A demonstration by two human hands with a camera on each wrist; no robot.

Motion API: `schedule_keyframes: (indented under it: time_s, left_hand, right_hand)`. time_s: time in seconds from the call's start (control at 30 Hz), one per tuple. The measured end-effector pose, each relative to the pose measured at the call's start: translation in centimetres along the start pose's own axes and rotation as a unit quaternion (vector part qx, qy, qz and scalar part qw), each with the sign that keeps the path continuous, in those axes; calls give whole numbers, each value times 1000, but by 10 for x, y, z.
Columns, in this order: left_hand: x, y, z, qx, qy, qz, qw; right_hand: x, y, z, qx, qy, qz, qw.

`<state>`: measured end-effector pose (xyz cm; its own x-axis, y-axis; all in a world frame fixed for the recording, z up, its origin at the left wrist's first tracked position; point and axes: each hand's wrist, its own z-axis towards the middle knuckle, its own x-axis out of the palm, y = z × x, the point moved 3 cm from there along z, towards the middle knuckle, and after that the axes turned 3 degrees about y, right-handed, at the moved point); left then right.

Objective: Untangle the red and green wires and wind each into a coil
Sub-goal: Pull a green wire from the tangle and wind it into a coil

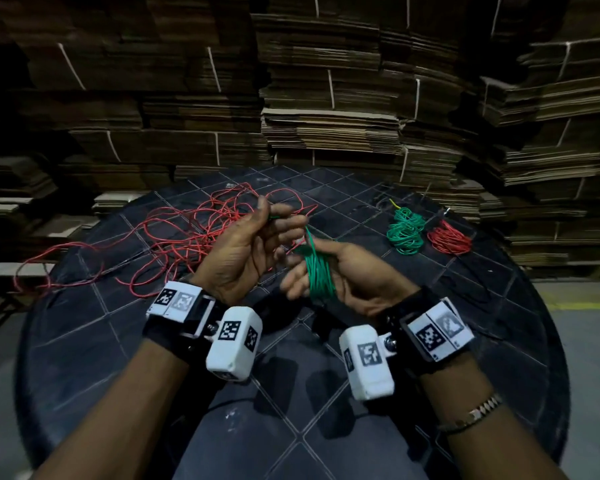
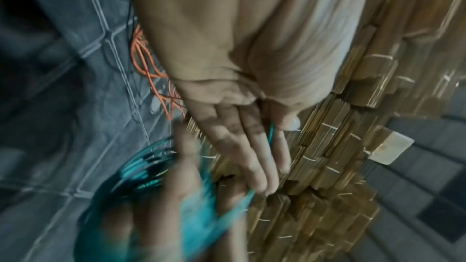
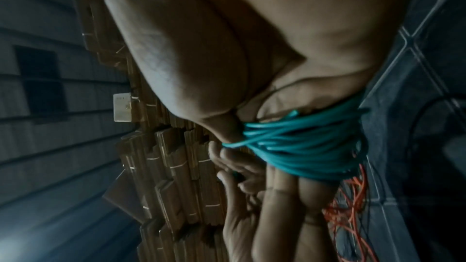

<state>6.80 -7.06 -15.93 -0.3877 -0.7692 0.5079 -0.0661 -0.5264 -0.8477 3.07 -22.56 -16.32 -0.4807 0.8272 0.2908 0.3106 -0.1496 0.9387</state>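
The right hand (image 1: 352, 282) is the nearer grip: palm up, fingers loosely extended, with the green wire (image 1: 320, 273) wound in many tight turns across the palm and fingers, glossy and bunched into a narrow band. From that bundle one green strand rises to the left hand (image 1: 253, 251), whose thumb and fingers pinch its free end just above. Both hands hover over the dark tiled surface (image 1: 326, 427). Behind the left hand the red wire (image 1: 174, 237) sprawls in loose, crossing loops toward the surface's left edge. Farther right lie a finished green coil (image 1: 405, 232) and a finished red coil (image 1: 449, 239), touching. Stacked cardboard (image 1: 326, 98) fills the background.
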Motion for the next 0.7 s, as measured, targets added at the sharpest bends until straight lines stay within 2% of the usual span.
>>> schedule_keyframes:
  time_s: [0.13, 0.27, 0.37, 0.47, 0.7]
  left_hand:
    - [-4, 2, 1, -26, 1, 45, 999]
    - [-2, 12, 1, -31, 16, 88, 996]
    - [-4, 18, -1, -43, 20, 140, 989]
    - [-2, 22, -2, -60, 66, 158, 983]
    - [11, 21, -5, 5, 95, 257, 962]
  right_hand:
    - [5, 3, 0, -17, 44, -18, 999]
    - [-3, 6, -5, -83, 25, -50, 995]
    - [-6, 7, -6, -97, 17, -53, 994]
    - [-8, 8, -7, -97, 21, -48, 994]
    - [-10, 6, -4, -72, 3, -23, 997]
